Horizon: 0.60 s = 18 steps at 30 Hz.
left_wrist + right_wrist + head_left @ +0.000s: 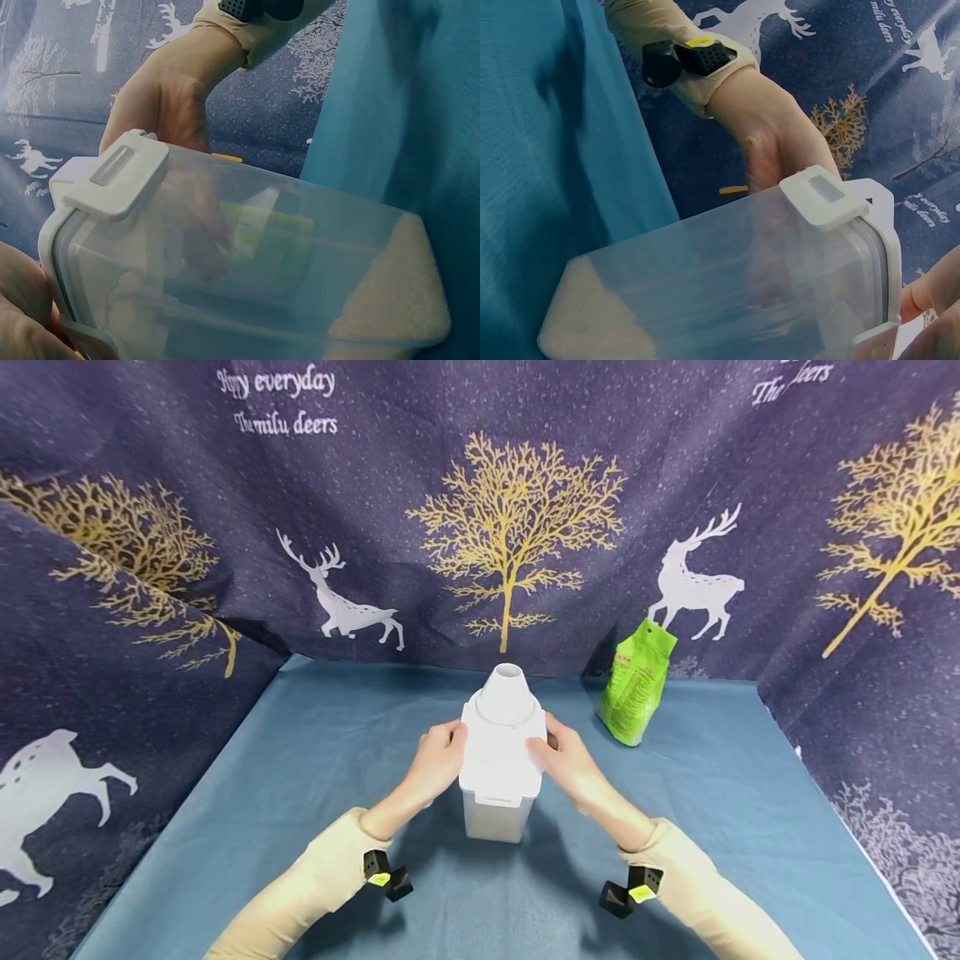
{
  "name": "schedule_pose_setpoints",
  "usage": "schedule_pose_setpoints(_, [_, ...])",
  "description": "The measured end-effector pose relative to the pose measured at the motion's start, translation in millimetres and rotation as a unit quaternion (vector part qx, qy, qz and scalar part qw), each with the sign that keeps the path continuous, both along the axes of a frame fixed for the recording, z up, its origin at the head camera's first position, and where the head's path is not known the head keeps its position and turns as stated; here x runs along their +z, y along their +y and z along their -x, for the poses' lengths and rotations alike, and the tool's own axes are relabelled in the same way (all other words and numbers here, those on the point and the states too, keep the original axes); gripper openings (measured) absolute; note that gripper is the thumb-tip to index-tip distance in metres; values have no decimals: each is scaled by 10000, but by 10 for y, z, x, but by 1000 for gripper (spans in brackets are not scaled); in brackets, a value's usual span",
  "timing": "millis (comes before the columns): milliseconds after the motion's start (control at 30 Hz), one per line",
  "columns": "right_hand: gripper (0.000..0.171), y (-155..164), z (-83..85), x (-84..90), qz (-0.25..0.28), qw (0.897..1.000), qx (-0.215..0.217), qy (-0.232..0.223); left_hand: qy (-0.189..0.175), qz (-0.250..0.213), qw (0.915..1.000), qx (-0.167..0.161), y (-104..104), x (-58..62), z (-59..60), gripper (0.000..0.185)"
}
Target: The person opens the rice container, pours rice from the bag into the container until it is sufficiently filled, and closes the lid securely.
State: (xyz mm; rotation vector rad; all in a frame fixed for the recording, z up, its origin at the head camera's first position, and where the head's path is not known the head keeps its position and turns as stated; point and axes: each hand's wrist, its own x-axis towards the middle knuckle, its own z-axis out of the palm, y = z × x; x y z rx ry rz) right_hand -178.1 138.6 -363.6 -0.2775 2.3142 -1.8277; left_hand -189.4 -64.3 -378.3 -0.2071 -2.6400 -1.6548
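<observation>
A tall see-through plastic storage container [495, 822] is upright in front of me in the head view. Its white lid [498, 764] carries a white cone-shaped piece [506, 696] with a round top, near the far end. In the left wrist view, pale grainy contents [397, 296] lie in the container's bottom. My left hand [438, 760] grips the lid's left edge, thumb near the top. From the opposite side my right hand [564, 760] holds the right edge, its thumb on the lid. White side clips [823, 199] show on the lid in the wrist views.
A bright green packet [637, 685] stands behind and to the right of the container. Blue cloth [337, 735] covers the table. A dark curtain [375, 485] printed with deer and trees surrounds its back and sides.
</observation>
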Motion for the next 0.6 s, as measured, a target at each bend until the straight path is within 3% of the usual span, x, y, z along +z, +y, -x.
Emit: schedule_pose_setpoints(600, [50,150,-65,-2,-198,9998,-45,-44,-141,-109,9994,-299,113,3,-58,36])
